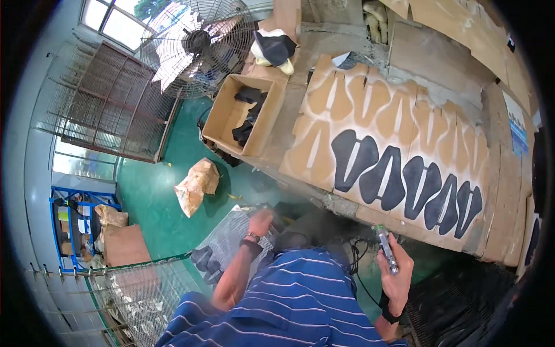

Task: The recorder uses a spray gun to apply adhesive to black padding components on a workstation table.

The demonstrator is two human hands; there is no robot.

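Observation:
My right hand (398, 272) is closed around a small silver spray gun (386, 250) with a green tip, just off the bench's near edge. My left hand (261, 222) is over a wire mesh rack (231, 229); its fingers are blurred and partly hidden, so I cannot tell what they hold. Dark cut pieces (206, 261) lie on the rack by my left forearm. Several black shoe-upper pieces (381, 179), each with a slit, lie in a row on a cardboard sheet (300, 165). Behind them, pale overspray outlines similar shapes.
An open cardboard box (217, 124) with black pieces stands at the bench's left end. Beyond it are a large fan (196, 43) and a cap (274, 47). A crumpled bag (198, 185) lies on the green floor. Wire racks (115, 98) and blue shelving (58, 222) stand left.

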